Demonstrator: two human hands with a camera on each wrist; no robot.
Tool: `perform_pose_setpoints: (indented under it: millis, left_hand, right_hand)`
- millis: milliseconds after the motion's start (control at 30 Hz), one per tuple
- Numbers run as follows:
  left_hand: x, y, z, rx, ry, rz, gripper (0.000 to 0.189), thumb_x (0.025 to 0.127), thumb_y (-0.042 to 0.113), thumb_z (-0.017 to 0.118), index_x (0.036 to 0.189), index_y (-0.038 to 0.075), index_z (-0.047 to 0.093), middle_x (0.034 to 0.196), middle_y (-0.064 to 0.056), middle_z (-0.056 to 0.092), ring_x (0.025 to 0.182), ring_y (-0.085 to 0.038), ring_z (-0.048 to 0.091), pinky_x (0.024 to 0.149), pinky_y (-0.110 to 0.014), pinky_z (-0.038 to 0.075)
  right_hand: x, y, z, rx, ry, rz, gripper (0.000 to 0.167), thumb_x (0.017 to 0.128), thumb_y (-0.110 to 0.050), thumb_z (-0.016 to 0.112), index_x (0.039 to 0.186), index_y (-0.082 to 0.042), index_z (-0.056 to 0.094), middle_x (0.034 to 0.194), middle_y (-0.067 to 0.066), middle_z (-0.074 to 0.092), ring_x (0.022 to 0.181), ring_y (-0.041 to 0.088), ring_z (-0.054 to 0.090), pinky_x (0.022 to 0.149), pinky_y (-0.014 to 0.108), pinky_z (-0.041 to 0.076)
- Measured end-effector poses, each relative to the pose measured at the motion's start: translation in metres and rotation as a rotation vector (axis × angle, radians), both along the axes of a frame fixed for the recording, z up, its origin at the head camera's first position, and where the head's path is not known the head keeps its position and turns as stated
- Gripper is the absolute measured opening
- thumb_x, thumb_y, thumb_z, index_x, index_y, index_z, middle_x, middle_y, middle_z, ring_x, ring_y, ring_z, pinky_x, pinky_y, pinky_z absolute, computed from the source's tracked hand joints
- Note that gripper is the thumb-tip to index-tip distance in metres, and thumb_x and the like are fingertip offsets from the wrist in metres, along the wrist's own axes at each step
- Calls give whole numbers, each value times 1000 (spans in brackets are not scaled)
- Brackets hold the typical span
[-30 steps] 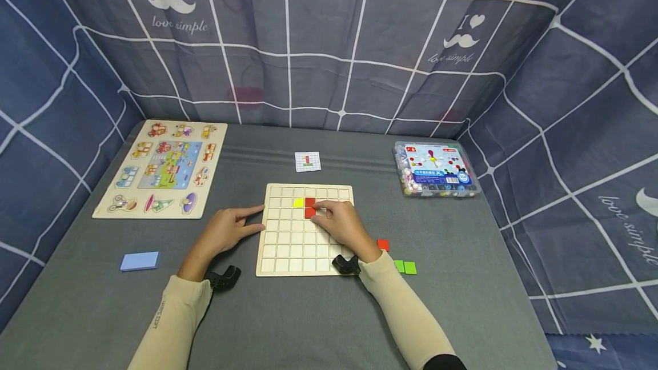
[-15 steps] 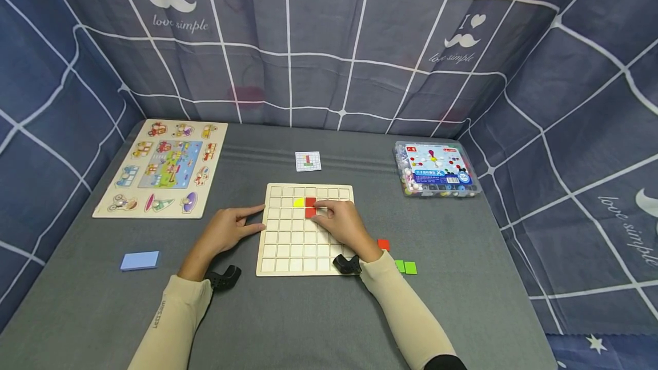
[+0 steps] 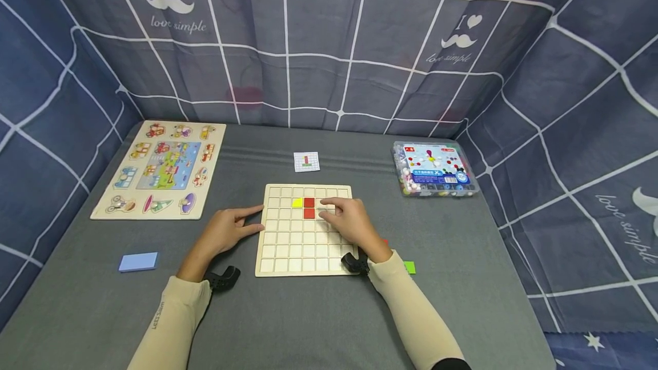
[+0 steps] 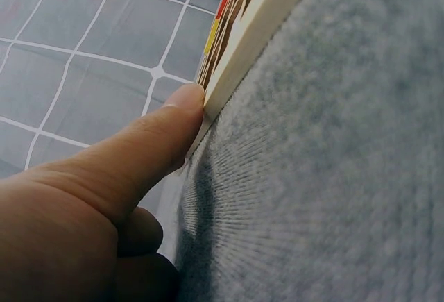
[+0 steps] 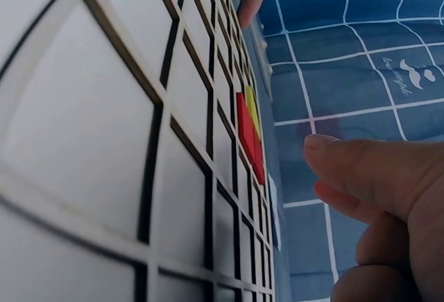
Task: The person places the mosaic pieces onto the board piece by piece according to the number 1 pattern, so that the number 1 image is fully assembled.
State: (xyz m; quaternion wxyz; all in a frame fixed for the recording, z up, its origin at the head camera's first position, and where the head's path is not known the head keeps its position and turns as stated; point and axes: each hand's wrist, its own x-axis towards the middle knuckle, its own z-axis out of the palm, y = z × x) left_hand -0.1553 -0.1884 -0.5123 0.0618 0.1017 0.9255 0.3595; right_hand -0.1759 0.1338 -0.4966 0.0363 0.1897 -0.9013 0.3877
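Note:
A wooden grid board lies flat on the grey cloth. My left hand touches its left edge with straight forefinger and thumb; in the left wrist view the thumb presses against the board's side. One yellow square tile sits in the grid beside a red tile, and a second red tile lies directly below that one. Just right of the red tiles, my right hand hovers over the board. Its thumb and forefinger are slightly apart with nothing between them.
Behind the board lies a small pattern card. A green tile and a partly hidden red tile lie by the right forearm. Also around are a picture puzzle, a blue block and a clear plastic case.
My right hand has drawn back a little to the right, away from the lower red tile, which stays in the grid. The left hand remains at the board's edge.

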Motion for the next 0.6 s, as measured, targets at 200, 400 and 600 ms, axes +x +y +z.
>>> perform_pose_setpoints:
  millis: [200, 400, 600]
  left_hand:
    - [0, -2, -1, 6, 11, -1, 56, 90, 37, 80, 141, 20, 65, 57, 8, 35, 53, -10, 30, 54, -29, 28]
    - [0, -3, -2, 7, 31, -13, 54, 90, 38, 79, 140, 21, 66, 56, 9, 35, 52, -10, 30, 54, -30, 29]
    - [0, -2, -2, 6, 22, -16, 54, 91, 38, 79, 140, 22, 66, 56, 8, 36, 51, -9, 30, 54, -29, 29]
  right_hand:
    - [1, 8, 4, -1, 16, -3, 24, 90, -19, 80, 112, -8, 79, 53, -13, 39, 46, 1, 31, 48, 24, 31]
    - [3, 18, 9, 7, 47, 16, 23, 89, -18, 81, 111, -8, 80, 53, -14, 35, 48, 0, 29, 49, 24, 29]
    - [11, 29, 11, -3, 14, 19, 21, 89, -13, 81, 109, -7, 80, 53, -14, 33, 47, 1, 28, 49, 24, 28]
